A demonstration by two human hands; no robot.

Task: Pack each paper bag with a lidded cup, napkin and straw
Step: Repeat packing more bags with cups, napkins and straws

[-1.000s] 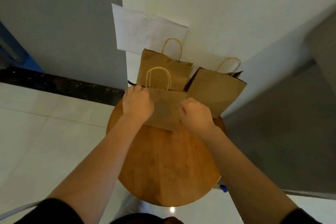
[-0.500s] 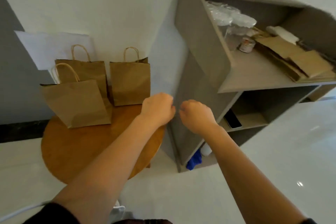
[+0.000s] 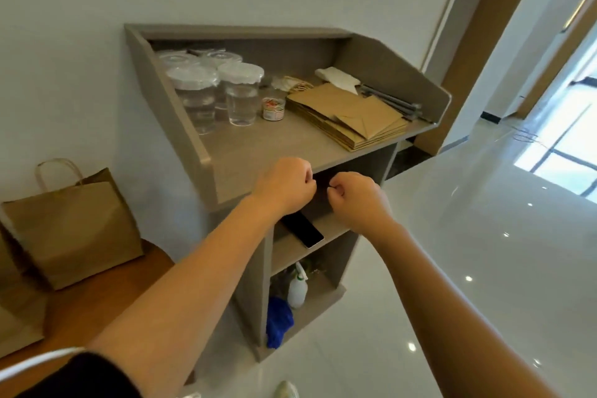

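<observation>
Head view. Both arms extended forward over the front edge of a grey stand (image 3: 226, 155). Left hand (image 3: 284, 186) and right hand (image 3: 358, 197) close together, just apart, each curled into a fist; grip of each closed, nothing visibly held.

On the stand's top shelf, left rear: cluster of clear lidded cups (image 3: 240, 95), upright, touching or nearly touching one another. Just right of the cups: small jar (image 3: 273, 108) with printed label. Right half of shelf: stack of flat folded paper bags (image 3: 349, 116), lying flat, handles toward the rear. Behind the stack, by the back wall: white napkins (image 3: 336, 76). Along the right rear edge, beside the stack: bundle of dark wrapped straws (image 3: 392, 103), lying flat.

Middle shelf, below the hands: dark phone (image 3: 303, 229), lying flat, partly hidden by left wrist. Bottom shelf: white spray bottle (image 3: 297, 287) upright, blue cloth (image 3: 277, 321) just in front of it.

Left of the stand: round wooden table (image 3: 97, 294) carrying an upright opened paper bag (image 3: 71, 229) with twisted handle; edges of further bags cut off at frame left. Glossy white floor (image 3: 484, 252) to the right.
</observation>
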